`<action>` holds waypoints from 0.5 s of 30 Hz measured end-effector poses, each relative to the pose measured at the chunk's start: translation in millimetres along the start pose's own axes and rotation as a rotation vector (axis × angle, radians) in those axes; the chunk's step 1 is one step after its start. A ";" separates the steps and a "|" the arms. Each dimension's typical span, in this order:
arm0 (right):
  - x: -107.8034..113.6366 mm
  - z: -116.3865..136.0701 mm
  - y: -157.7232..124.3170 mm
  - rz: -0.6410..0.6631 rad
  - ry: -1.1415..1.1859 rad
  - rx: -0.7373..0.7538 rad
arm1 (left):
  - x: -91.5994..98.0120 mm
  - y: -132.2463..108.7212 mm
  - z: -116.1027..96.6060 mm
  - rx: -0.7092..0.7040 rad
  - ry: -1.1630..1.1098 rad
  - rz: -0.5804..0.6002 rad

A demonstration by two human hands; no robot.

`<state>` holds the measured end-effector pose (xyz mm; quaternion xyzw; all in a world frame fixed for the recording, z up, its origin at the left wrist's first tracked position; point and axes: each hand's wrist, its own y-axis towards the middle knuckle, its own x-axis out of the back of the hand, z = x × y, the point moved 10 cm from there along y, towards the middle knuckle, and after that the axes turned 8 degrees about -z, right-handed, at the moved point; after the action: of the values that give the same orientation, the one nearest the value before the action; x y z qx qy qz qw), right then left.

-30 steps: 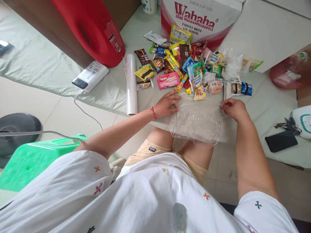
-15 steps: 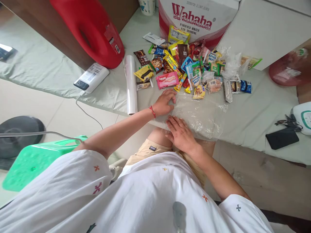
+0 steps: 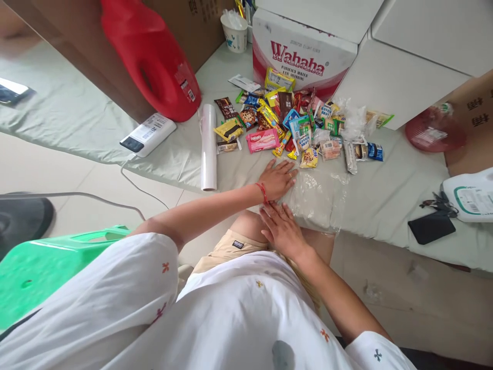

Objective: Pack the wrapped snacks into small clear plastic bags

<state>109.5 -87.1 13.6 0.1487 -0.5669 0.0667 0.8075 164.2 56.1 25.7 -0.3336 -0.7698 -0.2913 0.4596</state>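
A sheet of clear plastic film (image 3: 321, 198) lies spread on the pale green cloth near its front edge. My left hand (image 3: 278, 180), with a red string at the wrist, rests flat on the film's left part, fingers apart. Just below it my right hand (image 3: 284, 228) lies with outstretched fingers on the film's near left edge, its fingertips close to my left wrist. Beyond the hands is a heap of wrapped snacks, with a pink nabati wafer pack (image 3: 262, 140) nearest my left hand. A roll of plastic wrap (image 3: 208, 149) lies to the left.
Behind the snacks stands a Wahaha water box (image 3: 304, 61). On the left are a red jug (image 3: 154, 67) and a white power bank (image 3: 148, 134) with a cable. A black pouch (image 3: 431, 227) with keys lies at right. A green stool (image 3: 50, 275) stands on the floor.
My left hand has moved right and its curled fingers have flattened out over the film. My right hand stays at the near edge. The camera view has shifted slightly.
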 end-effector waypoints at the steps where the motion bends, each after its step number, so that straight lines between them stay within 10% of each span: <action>1: 0.6 1.9 -6.6 0.009 0.026 0.008 | 0.4 -2.2 7.8 -0.005 0.009 -0.010; 5: 29.7 -5.2 -21.9 0.067 0.314 0.024 | 4.4 -13.1 26.3 -0.017 0.013 -0.010; 8: 84.2 -66.0 -0.3 -0.082 0.468 -0.190 | 4.6 -15.5 27.2 -0.015 0.022 0.004; 12: 147.7 -167.4 58.3 -0.452 0.140 -0.512 | 2.1 -14.4 24.9 -0.014 0.052 0.009; 15: 143.9 -186.6 121.0 -0.459 -0.090 -0.426 | 2.1 -14.6 23.7 -0.032 0.075 0.003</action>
<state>293.3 77.7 109.8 0.1030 -0.5550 -0.2441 0.7885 139.8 65.6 15.9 -0.3308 -0.7470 -0.3150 0.4831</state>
